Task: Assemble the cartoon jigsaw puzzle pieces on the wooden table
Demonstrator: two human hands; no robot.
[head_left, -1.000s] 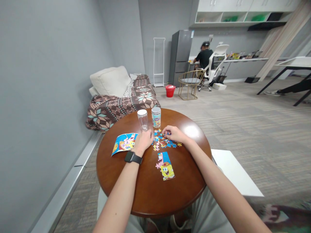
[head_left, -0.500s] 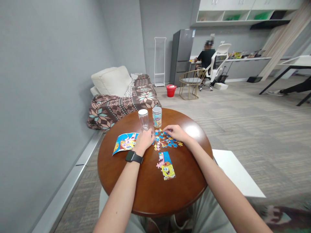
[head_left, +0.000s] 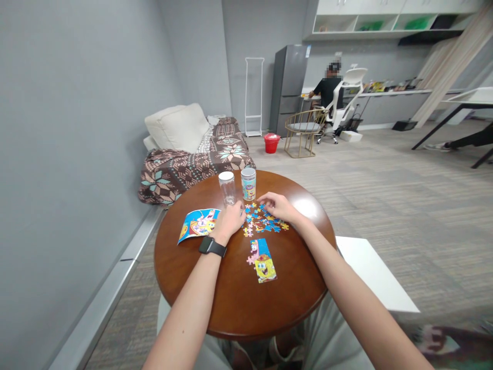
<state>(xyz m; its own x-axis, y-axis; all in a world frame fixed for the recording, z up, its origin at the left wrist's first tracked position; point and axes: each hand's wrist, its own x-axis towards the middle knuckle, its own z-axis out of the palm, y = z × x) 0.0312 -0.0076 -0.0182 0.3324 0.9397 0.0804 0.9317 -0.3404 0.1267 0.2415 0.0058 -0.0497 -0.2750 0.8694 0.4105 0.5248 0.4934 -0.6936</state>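
Loose jigsaw puzzle pieces (head_left: 272, 225) lie in a pile mid-table. At the pile's left edge rests my left hand (head_left: 230, 218), fingers curled together; whatever they may hold is hidden. My right hand (head_left: 279, 205) hovers over the pile's far right side, its fingers stretched out and apart, with no piece visible in them. Nearer to me lies a joined puzzle section (head_left: 264, 262) showing a yellow and a pink cartoon figure. Left of my left hand is a curled picture sheet (head_left: 198, 224), partly covered by that hand.
A clear jar with a white lid (head_left: 227, 190) and a printed tin (head_left: 248, 185) stand behind the pile on the round brown table (head_left: 231, 303). Beyond are a covered couch (head_left: 192, 169), a red bucket (head_left: 271, 144) and a person (head_left: 327, 90) seated at a counter.
My right hand has shifted slightly away from me and left, and its fingers have lifted and extended. My left hand stays about where it was. The camera view has tilted slightly.
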